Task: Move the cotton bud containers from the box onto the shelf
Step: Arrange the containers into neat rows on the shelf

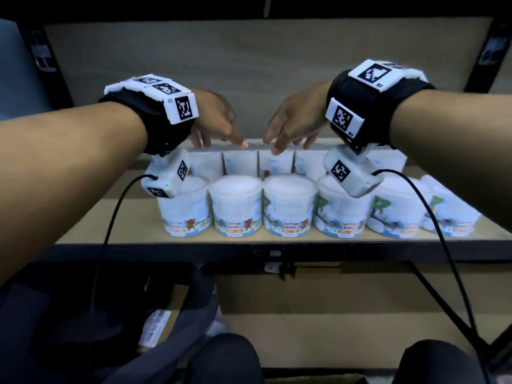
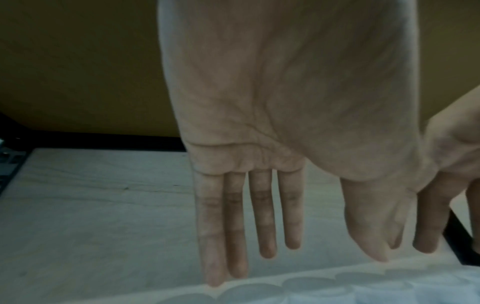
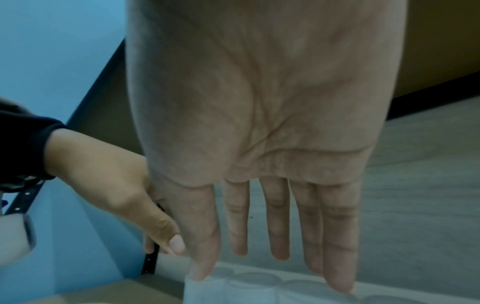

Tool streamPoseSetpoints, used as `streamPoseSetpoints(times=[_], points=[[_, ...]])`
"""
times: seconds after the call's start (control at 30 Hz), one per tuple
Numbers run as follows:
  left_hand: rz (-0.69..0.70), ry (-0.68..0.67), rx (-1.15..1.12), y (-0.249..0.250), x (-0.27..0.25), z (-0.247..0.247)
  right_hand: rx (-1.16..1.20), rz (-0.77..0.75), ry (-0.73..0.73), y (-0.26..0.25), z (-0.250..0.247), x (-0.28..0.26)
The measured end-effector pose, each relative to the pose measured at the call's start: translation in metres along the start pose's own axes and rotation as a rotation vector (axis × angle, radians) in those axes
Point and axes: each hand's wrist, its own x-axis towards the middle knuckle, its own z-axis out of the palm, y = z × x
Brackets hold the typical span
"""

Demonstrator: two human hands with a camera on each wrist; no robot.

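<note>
Both hands hang palm-down over the back row of cotton bud containers [image 1: 240, 162] on the wooden shelf [image 1: 130, 231], fingers straight and loosely spread, holding nothing. The left hand [image 1: 214, 120] sits at about 11 o'clock from the middle of the group, its fingers [image 2: 235, 226] pointing down with the tips at or just above the container lids — whether they touch is hard to tell. The right hand [image 1: 293, 120] is at about 1 o'clock, just beside the left, its fingers [image 3: 278, 222] likewise extended, the outer tips reaching the lids. The containers stand upright in two rows: a front row [image 1: 289, 206] with printed labels near the shelf's front edge at 6 o'clock, and the back row behind it. Each wrist wears a black band with white marker blocks [image 1: 181, 108] — cables trail down from them.
</note>
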Motion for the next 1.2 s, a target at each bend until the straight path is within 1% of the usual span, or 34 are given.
streamPoseSetpoints(times=[0.13,0.37,0.53,0.67,0.8,0.87,0.93,1.0,1.07,1.1,1.2], points=[[0.127,0.09,0.015,0.037,0.024,0.009,-0.024,0.069,0.028,0.043,-0.014,-0.006],[0.301,0.09,0.031,0.107,0.065,0.022,-0.011,0.212,0.054,0.117,-0.03,-0.013],[0.379,0.096,0.078,0.149,0.092,0.033,-0.021,0.279,0.02,0.162,-0.036,-0.01],[0.432,0.108,0.163,0.175,0.117,0.043,-0.047,0.29,0.016,0.193,-0.04,-0.002],[0.463,0.079,0.204,0.194,0.138,0.051,-0.148,0.302,0.031,0.218,-0.046,0.008],[0.472,0.07,0.234,0.202,0.147,0.056,-0.23,0.316,0.03,0.226,-0.047,0.016],[0.472,0.062,0.262,0.209,0.156,0.059,-0.275,0.369,0.021,0.246,-0.046,0.039],[0.466,0.049,0.287,0.214,0.163,0.061,-0.332,0.445,0.081,0.267,-0.048,0.067],[0.465,0.031,0.313,0.219,0.169,0.064,-0.305,0.475,0.04,0.31,-0.049,0.116],[0.462,0.02,0.322,0.22,0.17,0.064,-0.28,0.51,0.038,0.322,-0.046,0.132],[0.456,-0.014,0.333,0.225,0.178,0.065,-0.237,0.582,0.054,0.324,-0.042,0.146]])
